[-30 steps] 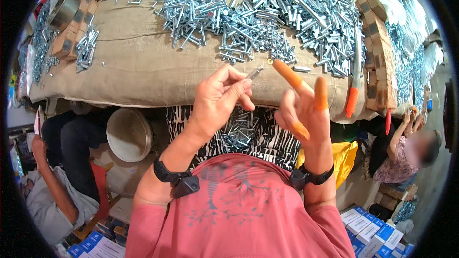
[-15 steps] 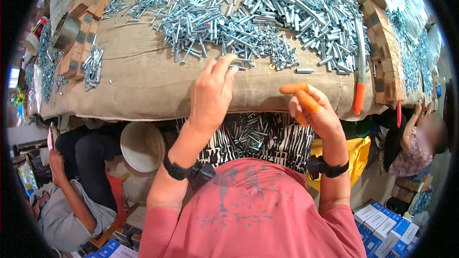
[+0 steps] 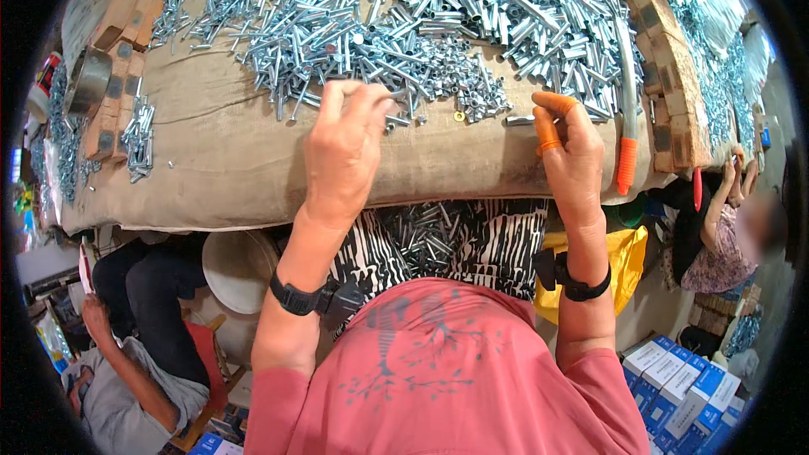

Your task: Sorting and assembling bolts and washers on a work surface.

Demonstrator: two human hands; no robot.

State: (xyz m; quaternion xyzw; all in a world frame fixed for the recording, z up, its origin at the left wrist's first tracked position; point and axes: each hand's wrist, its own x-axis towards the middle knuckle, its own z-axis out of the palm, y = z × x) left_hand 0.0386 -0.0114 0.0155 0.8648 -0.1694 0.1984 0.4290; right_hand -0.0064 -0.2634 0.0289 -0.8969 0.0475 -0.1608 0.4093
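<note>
A: Hands tog. or apart?
B: Apart, both held over the cloth-covered bench (image 3: pixel 211 160). L hand (image 3: pixel 344 147) is bent at the fingers, nr front of the bolts (image 3: pixel 291 59), approx. mid near edge. Whether anything's gripped can't be told; fingertips are blurred.
A: And R hand (image 3: pixel 575 152)?
B: Held twd near R corner, w/ orange finger covers (image 3: pixel 556 104) worn. Its grip can't be told either. A single tube (image 3: pixel 520 120) is seen just beside the covers.
A: Where're the parts laid?
B: Bolts are heaped twd far edge, L of mid; tubes (image 3: pixel 581 59) twd far R corner. Nuts (image 3: pixel 484 93) are gathered btwn, closer to near edge, w/ a yellow ring (image 3: pixel 459 116) at their front.
A: R edge?
B: Lined w/ bricks (image 3: pixel 678 101); an orange-handled tool (image 3: pixel 626 167) is laid beside them.
</note>
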